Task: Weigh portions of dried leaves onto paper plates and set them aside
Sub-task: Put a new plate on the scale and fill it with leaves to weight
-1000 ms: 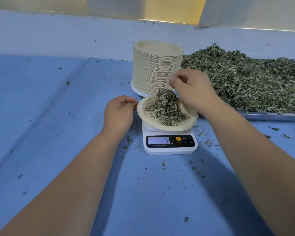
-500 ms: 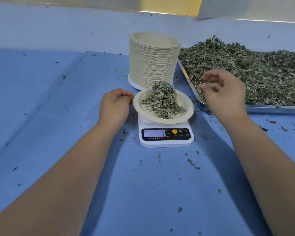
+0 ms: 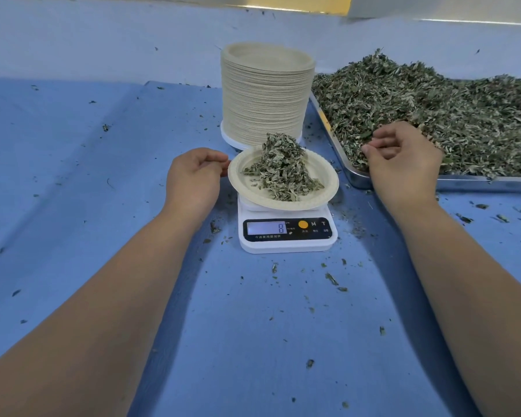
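Fingers (image 3: 214,164) of the left hand (image 3: 193,179) are loosely curled and hold nothing, their tips just at the left rim of a paper plate (image 3: 243,183). Whether they touch the rim I cannot tell. Fingers (image 3: 379,144) of the right hand (image 3: 403,167) are bent inward over the near left corner of a metal tray (image 3: 478,185), down among the heap of dried leaves (image 3: 433,109) that fills it. Whether any leaves are caught inside that hand cannot be told.

The paper plate sits on a small white kitchen scale (image 3: 286,236) in the middle of the scene, between the two hands, and carries a pointed portion of leaves (image 3: 283,171). The scale's lit display (image 3: 266,227) reads 8. To the right of the display are an orange round button and the letters M and T. The small print under the display and under the buttons is too fine to read.

Just beyond the scale stands a tall stack of paper plates (image 3: 265,94), with the tray just to its right. Everything rests on a blue cloth (image 3: 253,326), which is dotted with leaf crumbs (image 3: 331,279), thickest near the scale and along the tray's near edge.
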Motion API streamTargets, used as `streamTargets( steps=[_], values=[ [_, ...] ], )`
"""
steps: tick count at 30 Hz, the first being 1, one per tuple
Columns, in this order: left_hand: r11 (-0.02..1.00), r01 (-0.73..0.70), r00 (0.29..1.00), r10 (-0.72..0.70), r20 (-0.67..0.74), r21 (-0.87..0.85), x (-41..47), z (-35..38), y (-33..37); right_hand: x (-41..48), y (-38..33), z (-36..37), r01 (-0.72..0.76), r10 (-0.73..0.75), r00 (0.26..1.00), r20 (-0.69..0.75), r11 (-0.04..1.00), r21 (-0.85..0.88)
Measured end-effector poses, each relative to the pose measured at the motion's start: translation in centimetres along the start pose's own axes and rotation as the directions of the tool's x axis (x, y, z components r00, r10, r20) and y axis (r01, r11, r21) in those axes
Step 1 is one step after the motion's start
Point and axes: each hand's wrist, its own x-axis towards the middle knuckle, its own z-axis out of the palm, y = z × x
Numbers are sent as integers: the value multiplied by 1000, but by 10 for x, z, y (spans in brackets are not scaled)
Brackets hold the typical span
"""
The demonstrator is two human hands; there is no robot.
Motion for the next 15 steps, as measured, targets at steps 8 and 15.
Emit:
streamTargets(
  steps=[8, 15],
  values=[
    [1000, -4, 1000, 4, -1, 18, -1, 0, 1, -5, -10, 0, 113, -94, 989, 115, 978, -175],
    [998, -26, 1000, 26, 12, 60, -2, 1, 1, -16, -65, 19, 176, -165, 929, 332, 984, -1]
  ],
)
